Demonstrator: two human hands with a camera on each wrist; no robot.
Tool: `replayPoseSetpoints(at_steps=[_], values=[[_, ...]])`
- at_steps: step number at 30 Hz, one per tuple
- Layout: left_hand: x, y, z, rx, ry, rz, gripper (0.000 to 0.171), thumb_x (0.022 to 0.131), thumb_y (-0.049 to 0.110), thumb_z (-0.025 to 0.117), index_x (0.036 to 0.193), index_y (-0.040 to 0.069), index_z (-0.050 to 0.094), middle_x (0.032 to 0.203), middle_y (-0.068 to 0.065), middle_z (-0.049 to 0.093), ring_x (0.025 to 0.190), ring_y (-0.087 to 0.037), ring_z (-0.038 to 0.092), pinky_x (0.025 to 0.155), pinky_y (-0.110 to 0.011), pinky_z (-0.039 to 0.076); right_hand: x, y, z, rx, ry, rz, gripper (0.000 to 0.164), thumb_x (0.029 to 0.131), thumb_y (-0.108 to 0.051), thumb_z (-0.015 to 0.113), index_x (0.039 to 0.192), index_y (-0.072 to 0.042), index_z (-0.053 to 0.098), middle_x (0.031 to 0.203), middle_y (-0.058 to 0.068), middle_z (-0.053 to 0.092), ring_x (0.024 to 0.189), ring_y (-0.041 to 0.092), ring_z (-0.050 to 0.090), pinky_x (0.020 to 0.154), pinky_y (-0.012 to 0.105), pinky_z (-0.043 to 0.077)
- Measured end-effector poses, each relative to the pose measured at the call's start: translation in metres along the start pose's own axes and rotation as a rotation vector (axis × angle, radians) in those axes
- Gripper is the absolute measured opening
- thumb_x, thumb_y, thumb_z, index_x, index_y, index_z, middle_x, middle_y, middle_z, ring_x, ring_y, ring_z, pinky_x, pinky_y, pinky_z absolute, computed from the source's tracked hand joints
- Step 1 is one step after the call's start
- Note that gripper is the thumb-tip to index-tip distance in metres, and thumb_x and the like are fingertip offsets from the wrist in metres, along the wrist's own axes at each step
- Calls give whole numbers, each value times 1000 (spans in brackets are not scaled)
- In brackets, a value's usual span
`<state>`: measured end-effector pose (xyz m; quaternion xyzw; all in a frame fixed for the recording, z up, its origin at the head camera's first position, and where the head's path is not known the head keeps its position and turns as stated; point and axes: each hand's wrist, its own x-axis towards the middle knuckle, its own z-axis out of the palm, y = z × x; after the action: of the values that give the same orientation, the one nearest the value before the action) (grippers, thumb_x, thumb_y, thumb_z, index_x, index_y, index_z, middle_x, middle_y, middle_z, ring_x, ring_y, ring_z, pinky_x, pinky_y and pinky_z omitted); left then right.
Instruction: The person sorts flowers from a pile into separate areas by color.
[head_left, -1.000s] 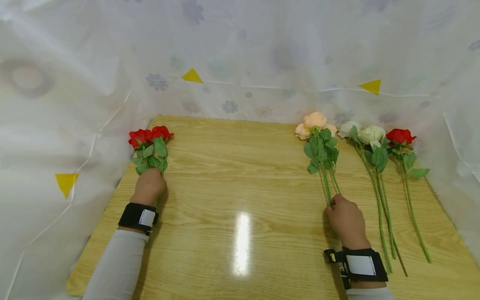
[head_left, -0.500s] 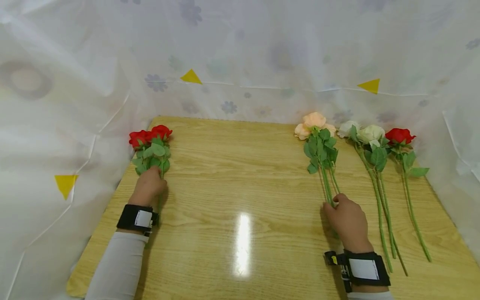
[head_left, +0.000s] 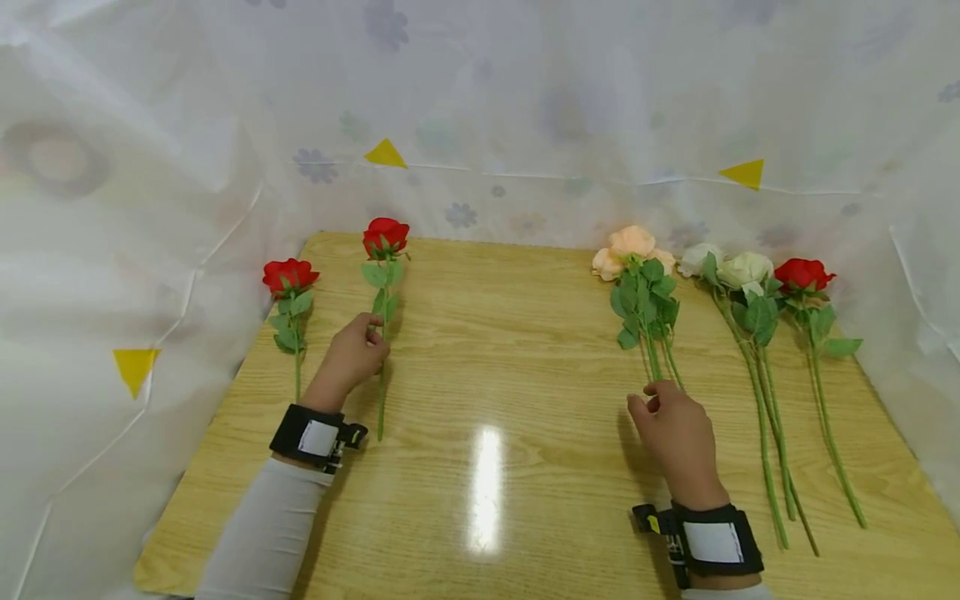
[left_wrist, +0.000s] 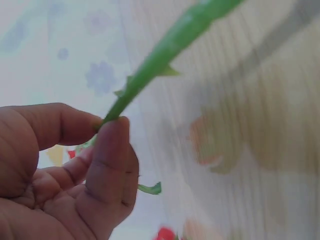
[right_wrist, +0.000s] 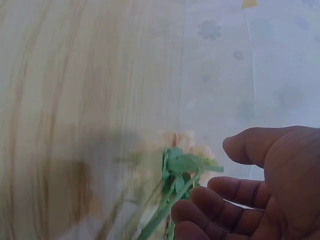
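My left hand (head_left: 351,360) pinches the stem of a red rose (head_left: 386,238), with its bloom toward the table's back edge. In the left wrist view, the thumb and a finger meet on the thorny green stem (left_wrist: 155,60). Left of that hand lies a second red rose (head_left: 288,277). Over on the right, my right hand (head_left: 678,437) is held with thumb and fingers apart and nothing between them. It is close by the stems of a bunch of peach roses (head_left: 632,242), whose lower stems it hides in the head view. Leaves and stems (right_wrist: 182,164) show beyond its fingers in the right wrist view.
Right of the peach bunch lie white roses (head_left: 745,270) and another red rose (head_left: 804,274), stems toward the front. The wooden table (head_left: 510,333) is enclosed at the back and sides by a pale floral sheet (head_left: 510,100) bearing yellow markers (head_left: 386,153).
My left hand has moved right with one red rose, parting it from the other, which stays at the left. My right hand has let go of the peach roses' stems and shifted slightly left.
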<state>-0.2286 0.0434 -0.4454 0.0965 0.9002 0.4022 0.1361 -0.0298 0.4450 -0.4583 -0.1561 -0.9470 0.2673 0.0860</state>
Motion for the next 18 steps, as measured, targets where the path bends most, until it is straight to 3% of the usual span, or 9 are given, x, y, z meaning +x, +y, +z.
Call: replayPoseSetpoints(at_steps=[5,9,18], values=[[5,24,29,-253,-61,-11,43,98,4,51,140,1,45,105,-14,52,76,-20,57,67,-38,56,1,-12,15,56,13,-33,27,97,-20,63,107,4,66,82,14,66,53,16,53,50,35,43],[6,40,46,-421,-100,5,43,98,1,53,141,1,44,105,-12,49,79,-20,57,73,-46,57,-1,-21,29,108,14,-46,21,96,-18,66,104,1,67,81,11,66,55,16,54,51,34,44],[5,70,82,-653,-214,58,40,98,1,56,137,6,45,106,-9,50,84,-18,57,74,-44,57,-7,-57,51,397,-158,61,21,98,-22,65,110,-6,67,92,7,65,78,19,62,60,32,50]])
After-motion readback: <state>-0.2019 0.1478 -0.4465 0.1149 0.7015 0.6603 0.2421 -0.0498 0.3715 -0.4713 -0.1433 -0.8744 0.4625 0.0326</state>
